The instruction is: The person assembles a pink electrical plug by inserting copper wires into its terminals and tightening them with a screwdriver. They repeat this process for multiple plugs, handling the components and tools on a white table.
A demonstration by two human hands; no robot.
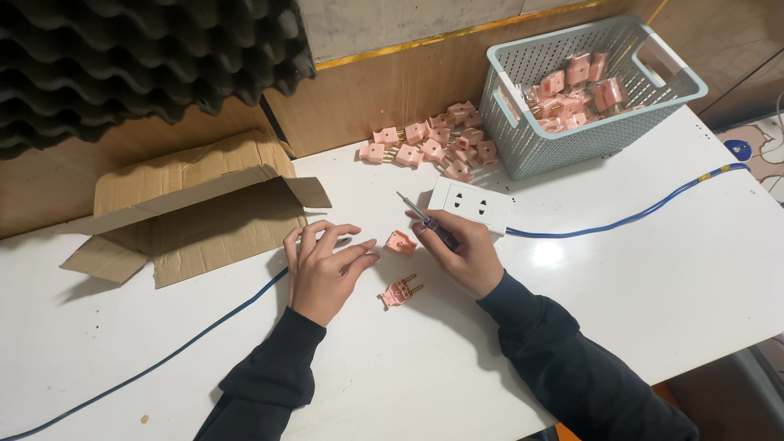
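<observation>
Fingers of the right hand (pixel 464 253) curl closed around a small screwdriver (pixel 425 219), its metal shaft pointing up and left past the thumb. Fingers of the left hand (pixel 322 265) lie stretched and loosely spread, flat on the white table (pixel 637 278), holding nothing; their tips reach toward a pink plug cover (pixel 400 242) that sits between the 2 hands, just beside the right thumb. Nearer the front edge, between the wrists, lies a pink plug body (pixel 399 291) with 2 brass pins pointing right.

Just behind the right hand sits a white socket block (pixel 471 204), and a blue cable (pixel 637 214) runs from it toward the right edge; another stretch of blue cable runs from under the left hand to the front left corner. A heap of pink plugs (pixel 429 144) lies near the back edge, touching a pale blue basket (pixel 523 143) with more plugs inside. An open cardboard box (pixel 196 208) lies on its side toward the back left.
</observation>
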